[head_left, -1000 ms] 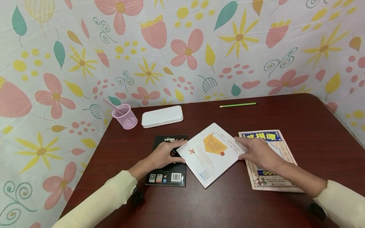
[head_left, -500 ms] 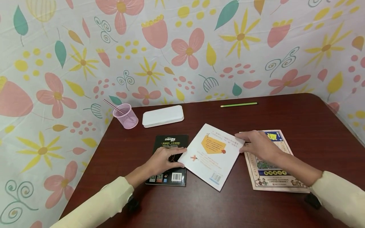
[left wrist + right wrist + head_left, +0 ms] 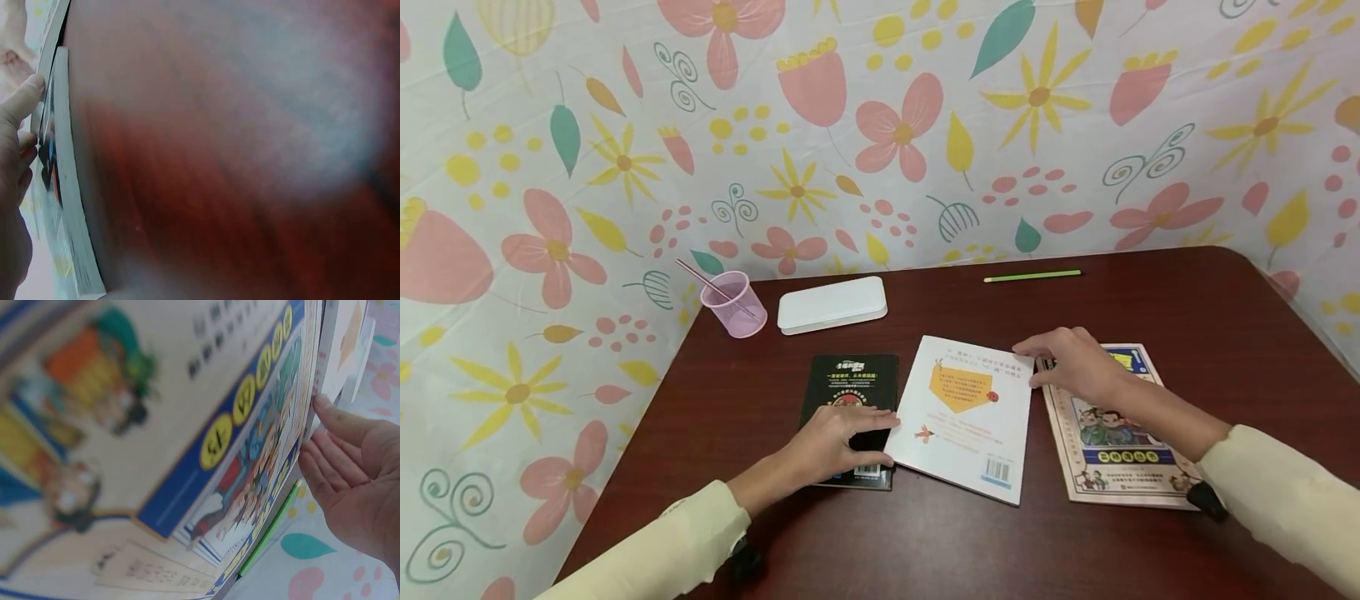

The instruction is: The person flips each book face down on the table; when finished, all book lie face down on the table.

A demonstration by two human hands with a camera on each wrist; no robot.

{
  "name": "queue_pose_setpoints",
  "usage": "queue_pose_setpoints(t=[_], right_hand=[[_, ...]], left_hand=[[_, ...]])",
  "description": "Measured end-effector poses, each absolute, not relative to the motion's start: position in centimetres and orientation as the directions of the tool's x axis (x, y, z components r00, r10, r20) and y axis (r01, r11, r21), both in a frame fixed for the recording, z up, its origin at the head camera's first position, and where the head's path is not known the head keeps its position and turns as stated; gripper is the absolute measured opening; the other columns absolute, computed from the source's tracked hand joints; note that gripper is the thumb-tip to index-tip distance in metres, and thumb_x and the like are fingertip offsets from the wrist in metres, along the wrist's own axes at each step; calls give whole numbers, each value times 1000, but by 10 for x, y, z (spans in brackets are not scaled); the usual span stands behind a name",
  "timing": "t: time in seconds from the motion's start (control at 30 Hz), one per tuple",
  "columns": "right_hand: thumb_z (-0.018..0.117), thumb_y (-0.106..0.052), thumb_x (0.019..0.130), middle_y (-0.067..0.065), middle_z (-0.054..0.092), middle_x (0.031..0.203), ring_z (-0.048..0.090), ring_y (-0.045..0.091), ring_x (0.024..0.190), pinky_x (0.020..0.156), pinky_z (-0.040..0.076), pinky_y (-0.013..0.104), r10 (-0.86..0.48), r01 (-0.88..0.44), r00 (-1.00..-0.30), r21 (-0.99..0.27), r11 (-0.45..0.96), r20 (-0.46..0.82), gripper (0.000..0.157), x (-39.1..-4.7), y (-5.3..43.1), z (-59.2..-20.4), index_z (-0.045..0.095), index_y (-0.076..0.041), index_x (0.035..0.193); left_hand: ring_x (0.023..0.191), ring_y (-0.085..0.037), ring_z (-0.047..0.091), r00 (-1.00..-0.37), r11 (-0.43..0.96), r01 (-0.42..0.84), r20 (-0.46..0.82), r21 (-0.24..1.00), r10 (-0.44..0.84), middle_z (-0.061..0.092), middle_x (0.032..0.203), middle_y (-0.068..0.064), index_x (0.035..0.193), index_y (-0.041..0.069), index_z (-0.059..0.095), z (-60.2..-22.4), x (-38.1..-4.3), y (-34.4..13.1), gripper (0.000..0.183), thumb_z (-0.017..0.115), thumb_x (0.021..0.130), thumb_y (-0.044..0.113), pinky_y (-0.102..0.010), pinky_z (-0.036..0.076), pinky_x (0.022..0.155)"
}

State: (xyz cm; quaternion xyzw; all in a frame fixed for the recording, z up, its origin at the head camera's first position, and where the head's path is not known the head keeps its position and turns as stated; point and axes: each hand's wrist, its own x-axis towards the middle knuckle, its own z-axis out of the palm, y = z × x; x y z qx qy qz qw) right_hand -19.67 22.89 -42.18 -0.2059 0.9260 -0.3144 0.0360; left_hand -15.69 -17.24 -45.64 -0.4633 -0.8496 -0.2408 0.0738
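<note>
A white book point(image 3: 970, 425) with an orange panel on its cover lies between my hands in the head view, turned slightly askew. My left hand point(image 3: 838, 442) reaches over a black book point(image 3: 853, 375), its thumb and straight fingers touching the white book's left edge. At the upper right edge of the white book, the fingertips of my right hand point(image 3: 1075, 362) rest against it. Under that arm lies a cream and blue illustrated book point(image 3: 1097, 479), partly covered by the hand and wrist. The right wrist view shows the right thumb on the white book's side point(image 3: 324, 356), fingers relaxed.
Behind the books on the dark red table point(image 3: 955, 546) lie a white case point(image 3: 832, 305) and a green pencil point(image 3: 1033, 276). A pink mesh cup point(image 3: 737, 308) holding a thin stick stands at the back left. A floral cloth point(image 3: 880, 125) hangs behind the table.
Between my hands the white book has turned from a diamond position to nearly upright. The left hand has come down toward me along its edge; the right has shifted slightly up.
</note>
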Motion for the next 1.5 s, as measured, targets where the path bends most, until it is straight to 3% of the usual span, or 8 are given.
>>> queue_pose_setpoints(t=[0.37, 0.6, 0.8, 1.5], right_hand=[[87, 0, 86, 21, 73, 127, 67, 45, 118, 88, 61, 50, -493, -424, -868, -600, 679, 56, 49, -217, 232, -420, 72, 3, 133], [86, -2, 87, 18, 73, 129, 66, 44, 123, 95, 58, 54, -504, -399, -864, -643, 654, 23, 48, -225, 232, -419, 73, 0, 133], [87, -3, 87, 16, 73, 130, 67, 41, 123, 101, 54, 59, -510, -388, -860, -657, 646, 6, 49, -232, 233, -422, 73, -1, 133], [86, -2, 87, 16, 73, 130, 66, 41, 123, 103, 53, 59, -520, -377, -854, -678, 631, -9, 48, -233, 231, -422, 73, -1, 133]], left_hand=[[116, -17, 73, -495, 437, 869, 414, 232, 763, 78, 123, -4, 121, 14, 82, -461, -141, -163, 48, 93, 82, 40, -34, 60, 93], [117, -16, 73, -525, 466, 851, 403, 241, 750, 78, 122, -4, 119, 15, 83, -462, -131, -159, 47, 94, 82, 40, -35, 60, 93], [117, -13, 72, -514, 465, 857, 427, 222, 744, 78, 120, -1, 119, 17, 83, -465, -129, -158, 47, 95, 81, 41, -32, 59, 94], [118, -14, 72, -486, 423, 874, 462, 241, 742, 79, 119, -3, 117, 16, 83, -471, -129, -160, 44, 94, 82, 41, -32, 61, 90]])
